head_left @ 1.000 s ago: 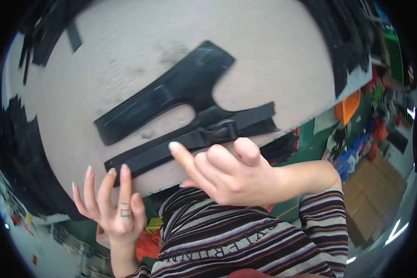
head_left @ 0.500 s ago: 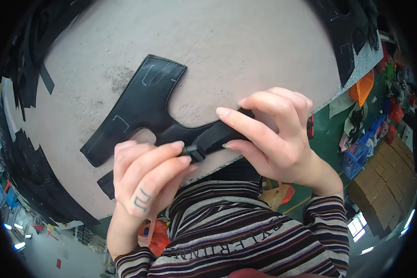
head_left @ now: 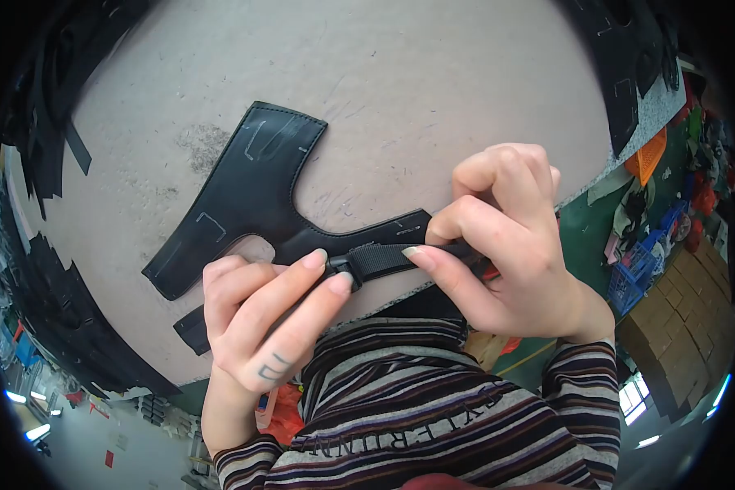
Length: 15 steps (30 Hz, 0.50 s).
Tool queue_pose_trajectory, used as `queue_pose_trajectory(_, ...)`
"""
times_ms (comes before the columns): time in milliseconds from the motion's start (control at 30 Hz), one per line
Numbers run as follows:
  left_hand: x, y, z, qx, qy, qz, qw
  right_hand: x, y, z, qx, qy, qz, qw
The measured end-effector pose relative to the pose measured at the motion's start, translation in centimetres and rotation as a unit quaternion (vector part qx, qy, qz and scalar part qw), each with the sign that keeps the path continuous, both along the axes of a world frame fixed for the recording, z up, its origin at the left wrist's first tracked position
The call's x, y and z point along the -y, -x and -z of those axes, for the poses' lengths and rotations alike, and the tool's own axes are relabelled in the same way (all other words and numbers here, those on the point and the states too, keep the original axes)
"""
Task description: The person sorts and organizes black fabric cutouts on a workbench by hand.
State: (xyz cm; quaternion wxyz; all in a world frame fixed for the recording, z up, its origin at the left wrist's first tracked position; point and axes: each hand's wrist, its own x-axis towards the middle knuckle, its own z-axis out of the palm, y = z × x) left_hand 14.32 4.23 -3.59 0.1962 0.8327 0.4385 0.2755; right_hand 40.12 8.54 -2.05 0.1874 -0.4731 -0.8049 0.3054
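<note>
My left hand [head_left: 269, 306] pinches a small black plastic buckle [head_left: 348, 273] between thumb and fingers. A ribbed black webbing strap [head_left: 384, 260] runs from that buckle to the right. Its other stretch is gripped by my right hand [head_left: 510, 245], thumb against the curled forefinger. Beneath the strap and both hands lies a black leather-like piece [head_left: 249, 192] with stitched edges and pale chalk marks, its arms spreading over the worktable. Part of its lower edge is hidden by my left hand.
The pale worktable [head_left: 433, 98] bears scratches and a dark smudge. Black cut pieces lie stacked along its left side [head_left: 73, 318] and at the upper right [head_left: 625, 90]. Beyond the right edge are an orange basket [head_left: 650, 157], a blue crate [head_left: 633, 273] and cardboard boxes [head_left: 678, 318].
My right hand has closed from a spread grip into a pinch on the strap and shifted slightly right. The strap now lies straighter, and the buckle has turned a little in my left fingers.
</note>
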Motion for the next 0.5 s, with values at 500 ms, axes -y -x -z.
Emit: queue_pose_trajectory(500,1.3,-1.4,-0.7,-0.223,-0.151,0.028,0.963,-0.3,-0.4,0.2,0.013,-0.016,0.032,0.999)
